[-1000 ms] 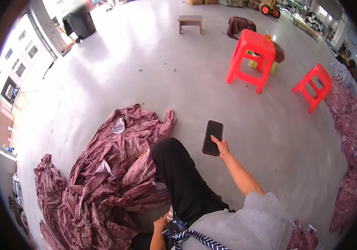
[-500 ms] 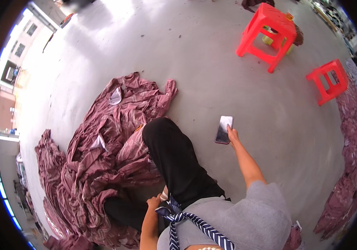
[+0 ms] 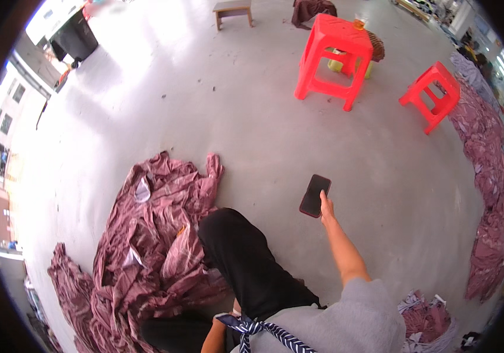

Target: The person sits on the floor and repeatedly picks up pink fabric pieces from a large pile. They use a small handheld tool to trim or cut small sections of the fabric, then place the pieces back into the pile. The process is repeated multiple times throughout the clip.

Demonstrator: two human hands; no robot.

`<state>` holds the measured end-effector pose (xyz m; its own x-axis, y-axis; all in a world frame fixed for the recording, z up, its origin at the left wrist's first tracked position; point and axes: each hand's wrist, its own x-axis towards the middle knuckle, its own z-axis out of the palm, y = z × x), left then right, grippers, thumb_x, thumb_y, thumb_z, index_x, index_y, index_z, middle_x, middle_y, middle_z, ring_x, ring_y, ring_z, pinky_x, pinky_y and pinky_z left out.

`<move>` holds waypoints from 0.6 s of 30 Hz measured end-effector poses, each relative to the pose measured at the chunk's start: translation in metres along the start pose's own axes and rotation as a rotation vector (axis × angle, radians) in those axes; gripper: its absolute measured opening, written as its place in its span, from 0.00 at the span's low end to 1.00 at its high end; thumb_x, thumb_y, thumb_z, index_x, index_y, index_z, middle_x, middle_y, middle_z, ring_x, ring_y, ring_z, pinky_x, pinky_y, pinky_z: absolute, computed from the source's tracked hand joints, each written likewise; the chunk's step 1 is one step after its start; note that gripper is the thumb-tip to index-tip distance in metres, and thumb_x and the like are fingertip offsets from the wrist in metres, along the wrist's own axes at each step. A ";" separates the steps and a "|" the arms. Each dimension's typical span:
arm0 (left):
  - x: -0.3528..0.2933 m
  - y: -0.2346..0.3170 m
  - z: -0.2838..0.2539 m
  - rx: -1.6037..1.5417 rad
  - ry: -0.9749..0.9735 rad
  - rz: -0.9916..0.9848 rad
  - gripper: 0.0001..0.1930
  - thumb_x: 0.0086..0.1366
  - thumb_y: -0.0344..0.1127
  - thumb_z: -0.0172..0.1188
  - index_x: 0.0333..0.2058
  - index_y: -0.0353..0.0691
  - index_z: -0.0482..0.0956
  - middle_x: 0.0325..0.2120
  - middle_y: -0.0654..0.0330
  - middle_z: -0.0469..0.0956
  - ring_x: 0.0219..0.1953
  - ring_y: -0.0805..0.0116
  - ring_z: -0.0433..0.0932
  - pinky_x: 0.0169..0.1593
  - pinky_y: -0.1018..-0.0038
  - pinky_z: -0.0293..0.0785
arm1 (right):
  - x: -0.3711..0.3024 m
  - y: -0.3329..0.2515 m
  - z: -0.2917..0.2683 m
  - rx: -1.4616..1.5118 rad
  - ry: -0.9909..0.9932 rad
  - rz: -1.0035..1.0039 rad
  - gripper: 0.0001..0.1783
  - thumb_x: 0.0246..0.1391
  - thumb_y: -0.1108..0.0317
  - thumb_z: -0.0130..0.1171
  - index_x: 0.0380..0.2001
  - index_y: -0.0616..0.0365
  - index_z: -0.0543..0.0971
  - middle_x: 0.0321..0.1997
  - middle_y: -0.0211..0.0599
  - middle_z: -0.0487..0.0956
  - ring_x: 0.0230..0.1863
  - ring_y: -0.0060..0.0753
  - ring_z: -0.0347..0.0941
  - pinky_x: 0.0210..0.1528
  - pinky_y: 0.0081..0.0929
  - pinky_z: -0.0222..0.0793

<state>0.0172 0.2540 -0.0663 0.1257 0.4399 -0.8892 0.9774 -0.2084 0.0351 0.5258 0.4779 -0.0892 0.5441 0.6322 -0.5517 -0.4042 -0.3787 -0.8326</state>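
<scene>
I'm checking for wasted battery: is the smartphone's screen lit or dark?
Dark, apparently: the smartphone in the right hand shows plain black, with no visible image.

Left hand (image 3: 218,324) mostly hidden by striped scarf (image 3: 250,327)

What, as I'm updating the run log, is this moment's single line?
right hand: holding dark-screened phone; mauve cloth: heaped on floor, left; red stools: ahead, right

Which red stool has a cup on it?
The left, larger-looking red stool: a small amber cup stands near its far right corner. The right red stool, beside the maroon cloth, shows none.
</scene>
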 end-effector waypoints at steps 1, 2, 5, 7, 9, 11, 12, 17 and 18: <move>0.004 0.000 -0.003 -0.003 -0.003 0.008 0.18 0.63 0.47 0.48 0.49 0.49 0.71 0.37 0.51 0.81 0.38 0.52 0.82 0.37 0.57 0.78 | 0.004 -0.016 0.005 0.109 -0.059 -0.009 0.35 0.58 0.42 0.52 0.49 0.68 0.73 0.47 0.40 0.78 0.48 0.33 0.74 0.52 0.29 0.70; 0.009 -0.001 -0.007 0.003 -0.001 0.014 0.18 0.63 0.47 0.48 0.49 0.49 0.71 0.37 0.51 0.81 0.38 0.52 0.82 0.37 0.57 0.78 | 0.008 -0.032 0.009 0.217 -0.118 -0.020 0.36 0.58 0.41 0.52 0.51 0.67 0.72 0.50 0.41 0.77 0.50 0.34 0.74 0.54 0.29 0.69; 0.017 -0.004 -0.016 -0.007 0.003 0.008 0.18 0.63 0.47 0.49 0.48 0.49 0.71 0.36 0.51 0.81 0.38 0.53 0.82 0.37 0.57 0.78 | 0.030 -0.083 0.030 0.433 -0.168 -0.103 0.37 0.59 0.41 0.50 0.54 0.66 0.69 0.52 0.40 0.76 0.52 0.34 0.74 0.56 0.31 0.70; 0.024 -0.002 -0.023 -0.024 -0.008 0.009 0.18 0.62 0.47 0.49 0.48 0.48 0.72 0.36 0.51 0.81 0.38 0.53 0.82 0.37 0.57 0.78 | 0.046 -0.124 0.051 0.505 -0.152 -0.144 0.37 0.59 0.40 0.49 0.56 0.65 0.68 0.53 0.39 0.76 0.53 0.34 0.74 0.56 0.31 0.70; 0.033 -0.003 -0.036 -0.026 -0.020 0.015 0.17 0.62 0.47 0.49 0.47 0.48 0.72 0.36 0.51 0.81 0.38 0.53 0.82 0.37 0.57 0.78 | 0.059 -0.169 0.064 0.551 -0.123 -0.160 0.38 0.59 0.40 0.49 0.57 0.64 0.67 0.55 0.38 0.74 0.54 0.33 0.73 0.57 0.32 0.69; 0.041 -0.003 -0.048 -0.024 -0.031 0.024 0.17 0.62 0.47 0.50 0.47 0.48 0.72 0.36 0.51 0.81 0.38 0.53 0.82 0.37 0.57 0.77 | 0.085 -0.195 0.067 0.584 -0.185 -0.248 0.37 0.59 0.40 0.49 0.58 0.63 0.66 0.55 0.37 0.74 0.55 0.32 0.72 0.57 0.32 0.69; 0.038 -0.003 -0.047 -0.029 -0.046 0.024 0.17 0.61 0.47 0.50 0.46 0.48 0.73 0.36 0.51 0.81 0.38 0.53 0.82 0.37 0.57 0.77 | 0.093 -0.203 0.070 0.596 -0.217 -0.281 0.37 0.59 0.40 0.49 0.58 0.62 0.66 0.56 0.36 0.74 0.55 0.32 0.71 0.58 0.32 0.68; 0.054 -0.004 -0.068 -0.053 -0.072 0.028 0.17 0.60 0.47 0.51 0.45 0.48 0.73 0.36 0.51 0.81 0.37 0.53 0.82 0.37 0.57 0.77 | 0.136 -0.224 0.093 0.625 -0.139 -0.253 0.34 0.59 0.46 0.54 0.56 0.65 0.68 0.53 0.40 0.75 0.52 0.35 0.74 0.54 0.33 0.71; 0.059 -0.006 -0.079 -0.063 -0.065 0.028 0.17 0.60 0.47 0.51 0.45 0.48 0.74 0.36 0.51 0.81 0.37 0.53 0.82 0.37 0.57 0.77 | 0.146 -0.229 0.097 0.627 -0.119 -0.238 0.32 0.59 0.48 0.54 0.55 0.65 0.69 0.52 0.40 0.76 0.51 0.36 0.74 0.53 0.33 0.72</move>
<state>0.0323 0.3496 -0.0827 0.1443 0.3768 -0.9150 0.9826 -0.1640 0.0874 0.6268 0.7223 0.0262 0.6007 0.7337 -0.3176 -0.6528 0.2208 -0.7246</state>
